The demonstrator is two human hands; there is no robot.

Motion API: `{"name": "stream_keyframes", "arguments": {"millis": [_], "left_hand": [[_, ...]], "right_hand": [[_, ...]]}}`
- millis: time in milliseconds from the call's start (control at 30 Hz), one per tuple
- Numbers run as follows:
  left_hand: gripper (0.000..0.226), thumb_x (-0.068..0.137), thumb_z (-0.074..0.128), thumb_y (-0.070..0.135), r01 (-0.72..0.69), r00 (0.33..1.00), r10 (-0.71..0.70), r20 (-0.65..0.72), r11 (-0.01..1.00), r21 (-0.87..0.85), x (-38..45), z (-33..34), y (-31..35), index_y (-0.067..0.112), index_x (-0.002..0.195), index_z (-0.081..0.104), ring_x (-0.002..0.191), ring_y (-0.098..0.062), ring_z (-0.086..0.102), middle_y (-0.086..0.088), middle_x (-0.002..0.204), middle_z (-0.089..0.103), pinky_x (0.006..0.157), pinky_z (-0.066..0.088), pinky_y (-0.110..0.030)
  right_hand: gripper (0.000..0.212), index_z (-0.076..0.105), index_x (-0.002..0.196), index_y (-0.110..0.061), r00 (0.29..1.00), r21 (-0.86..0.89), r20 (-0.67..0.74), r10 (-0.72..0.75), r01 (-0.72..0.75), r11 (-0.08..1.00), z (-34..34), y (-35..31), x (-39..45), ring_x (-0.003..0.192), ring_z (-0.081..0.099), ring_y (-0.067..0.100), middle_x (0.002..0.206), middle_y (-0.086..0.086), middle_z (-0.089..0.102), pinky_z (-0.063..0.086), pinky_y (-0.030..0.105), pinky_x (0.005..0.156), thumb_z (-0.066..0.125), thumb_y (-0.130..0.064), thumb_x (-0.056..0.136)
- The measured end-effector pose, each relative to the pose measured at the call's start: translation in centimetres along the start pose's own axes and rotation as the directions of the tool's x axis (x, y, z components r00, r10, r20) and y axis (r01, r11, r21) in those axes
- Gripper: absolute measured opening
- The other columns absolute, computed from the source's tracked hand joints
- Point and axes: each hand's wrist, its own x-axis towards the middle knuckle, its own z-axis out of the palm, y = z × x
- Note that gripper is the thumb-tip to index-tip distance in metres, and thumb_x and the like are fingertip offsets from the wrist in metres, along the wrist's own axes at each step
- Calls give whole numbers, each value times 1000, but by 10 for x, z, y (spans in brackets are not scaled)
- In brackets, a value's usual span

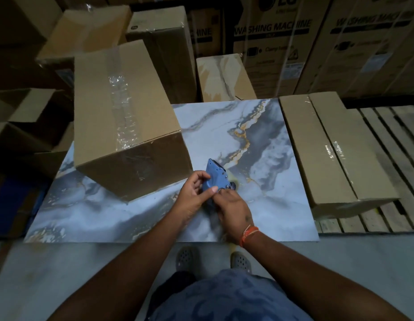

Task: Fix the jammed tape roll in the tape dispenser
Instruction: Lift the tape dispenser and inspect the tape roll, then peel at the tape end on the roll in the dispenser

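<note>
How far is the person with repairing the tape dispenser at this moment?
Done: the blue tape dispenser is picked up and held above the marble-patterned table. In hand: the left hand grips its body while the right hand works at its lower end. Left: freeing the roll; the roll itself is hidden, so nothing shows that the jam is cleared.

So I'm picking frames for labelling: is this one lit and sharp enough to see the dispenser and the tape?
Head view: dim, edges darkest, wide-angle bending at the sides; glare on the clear tape of the big box; the blue dispenser is readable, but both hands, left hand and right hand, cover its lower part, the right slightly blurred; no tape roll can be made out.
</note>
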Motion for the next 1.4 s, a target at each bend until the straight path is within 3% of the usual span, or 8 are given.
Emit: {"name": "stream_keyframes", "arguments": {"millis": [267,400,533,633,733,1033,1200,1400], "left_hand": [[55,69,88,34,5,988,27,-155,979,203,-4,10,-2,23,105,48,113,-30,68,-17,115,69,101,53,-54],[60,70,85,32,-23,995,52,-89,952,306,-4,-1,-1,22,113,43,99,-12,67,-4,107,67,89,57,-44],[67,71,88,34,-45,995,73,-63,928,369,0,-15,2,20,117,42,100,-17,68,-5,108,67,87,58,-47],[68,80,83,9,-12,1000,14,-2,929,369,5,-20,5,17,127,36,118,-26,64,-12,128,61,92,58,-33],[74,83,74,-10,37,995,-62,72,950,309,7,-28,0,12,138,31,127,-24,57,-14,142,54,99,53,-26],[77,78,77,-1,149,970,-180,160,971,187,3,-36,-1,14,144,40,133,-22,56,-9,141,58,110,47,-38],[79,79,74,-8,185,965,-214,154,966,181,5,-42,-3,15,145,37,126,-16,60,-4,134,61,106,51,-34],[80,84,67,-20,177,963,-214,163,961,211,6,-38,-1,15,146,32,123,-12,60,-7,134,58,102,52,-29]], "right_hand": [[46,64,124,-10,983,-69,115,-146,154,986,-1,16,-3,92,60,33,105,16,68,54,39,84,55,-8,79],[33,68,110,-17,938,4,251,-240,247,969,-18,10,5,84,66,34,98,13,71,56,39,70,51,-22,82],[25,72,100,-25,987,146,59,-146,137,980,-49,6,16,71,70,24,81,1,76,56,32,64,57,-23,80],[21,71,97,-20,998,411,-63,23,5,912,-67,7,34,72,66,11,82,-4,73,48,17,66,63,-9,80],[33,70,103,-18,995,540,29,100,-100,836,-73,19,53,79,66,7,86,-4,72,42,10,63,60,0,78],[57,55,134,-18,893,565,448,-43,-246,788,-60,34,89,116,63,12,119,1,70,51,15,70,58,6,82],[53,57,131,-16,846,530,524,-100,-232,816,-53,38,104,107,63,17,112,5,73,44,6,67,58,5,82],[42,63,125,-5,845,563,510,-158,-189,805,-54,42,112,78,60,-12,105,12,71,45,6,72,56,11,86]]}}
